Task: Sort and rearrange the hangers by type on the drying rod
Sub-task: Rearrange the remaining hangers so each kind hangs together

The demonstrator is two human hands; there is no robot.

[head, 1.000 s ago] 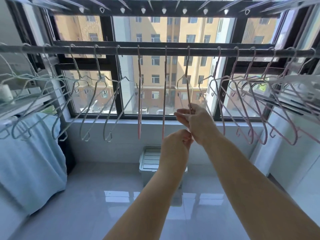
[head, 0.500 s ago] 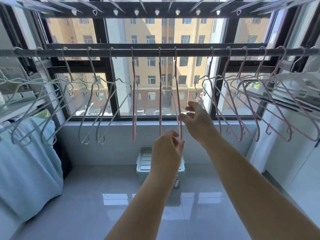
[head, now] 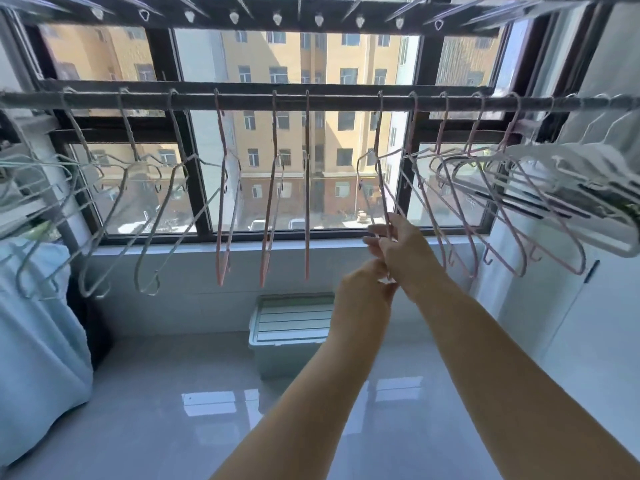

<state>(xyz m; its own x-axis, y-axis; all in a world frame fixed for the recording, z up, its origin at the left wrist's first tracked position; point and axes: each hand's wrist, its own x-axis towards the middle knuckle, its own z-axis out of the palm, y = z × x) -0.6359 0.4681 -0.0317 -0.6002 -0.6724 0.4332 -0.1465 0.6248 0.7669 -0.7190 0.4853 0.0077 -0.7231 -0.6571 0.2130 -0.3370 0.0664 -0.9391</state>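
Observation:
A dark drying rod (head: 346,100) runs across the window. Several pale grey wire hangers (head: 173,209) hang at its left. Three pink hangers (head: 307,202) hang edge-on in the middle. Right of them hangs a thin pinkish wire hanger (head: 382,181). My right hand (head: 405,251) pinches its lower part, and my left hand (head: 363,289) closes on its bottom tip just below. Further right are several more pink hangers (head: 485,216), then a bunch of white plastic hangers (head: 588,188).
A lidded pale storage box (head: 294,320) stands on the glossy tile floor under the window sill. A light blue cloth (head: 34,323) hangs at the left. An overhead rack with clips (head: 277,19) runs above the rod. A white wall closes the right side.
Both hands let go of the third middle pink hanger, which now hangs edge-on, and moved right to take hold of the neighbouring hanger. The camera view shifted slightly.

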